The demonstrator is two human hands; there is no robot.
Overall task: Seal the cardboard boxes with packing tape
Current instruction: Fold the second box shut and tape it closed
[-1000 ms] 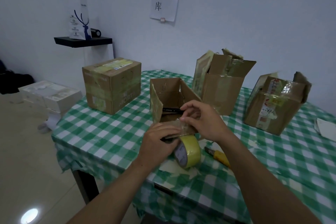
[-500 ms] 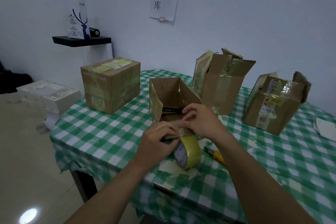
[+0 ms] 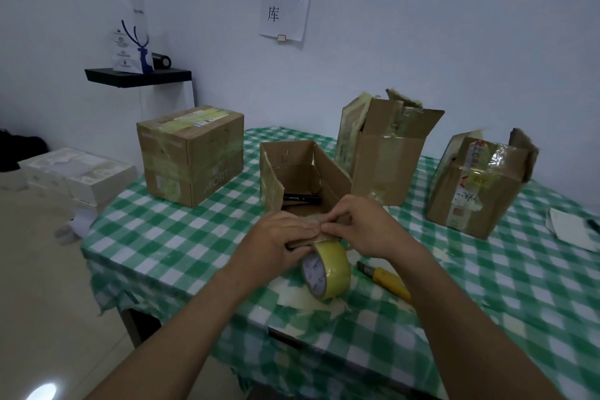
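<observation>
Nearest us the tape roll (image 3: pixel 326 271) stands on edge on the table (image 3: pixel 162 237), with a knife (image 3: pixel 386 279) at its 3 o'clock. At 12, our left hand (image 3: pixel 276 245) lays its fingers flat and together on the small box's (image 3: pixel 331 172) near flap (image 3: pixel 306 218). Our right hand's (image 3: pixel 363 227) fingers bend onto it; whether they pinch it, we cannot tell. A marker (image 3: pixel 302 199) lies inside. A sealed box (image 3: pixel 191 153) sits at 10, and two open boxes (image 3: pixel 386 153) at 1 and 2.

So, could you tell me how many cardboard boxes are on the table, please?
4: a sealed box back left, a small open box in the middle, a tall open box behind it, a taped box far right. None looks hidden.
</observation>
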